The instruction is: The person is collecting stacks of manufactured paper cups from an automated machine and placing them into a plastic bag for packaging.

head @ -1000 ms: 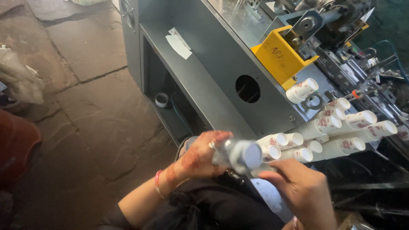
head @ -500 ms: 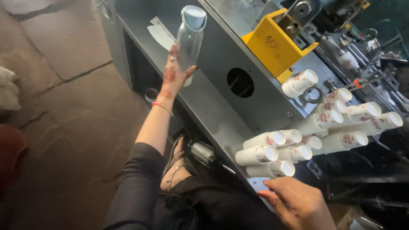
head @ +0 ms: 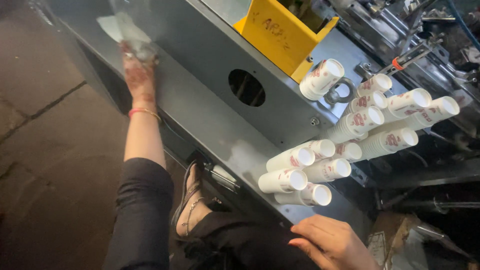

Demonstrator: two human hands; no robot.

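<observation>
A clear plastic sleeve (head: 131, 27), blurred and partly cut by the upper edge of the view, sits at the far end of the grey machine ledge (head: 200, 107), up in the top left of the picture. The left hand (head: 137, 72) reaches out at full stretch to it, the arm running up from the lower left, and its grip is wrapped around the lower end of the sleeve; the fingers themselves are smeared by motion, so how tightly they close cannot be told exactly. A thin bangle (head: 143, 112) circles that wrist, and a dark sleeve (head: 142, 210) covers the upper arm.

The right hand (head: 332, 242) lies well apart from the sleeve, at the bottom edge of the view. Its grip is loose and empty, fingers bent slightly and resting near the lower lip of the ledge, just below the nearest stacks of white paper cups (head: 300, 172).

Those stacks lie on their sides with open mouths toward the camera, clustered on the ledge. More stacks (head: 395, 115) fan out up and to the right, one near a metal ring (head: 340, 92). Above them stands a yellow metal chute (head: 282, 32), and a round hole (head: 246, 87) opens in the grey panel beside it. A sandalled foot (head: 192, 200) rests below the ledge, over the stone floor (head: 55, 150).
</observation>
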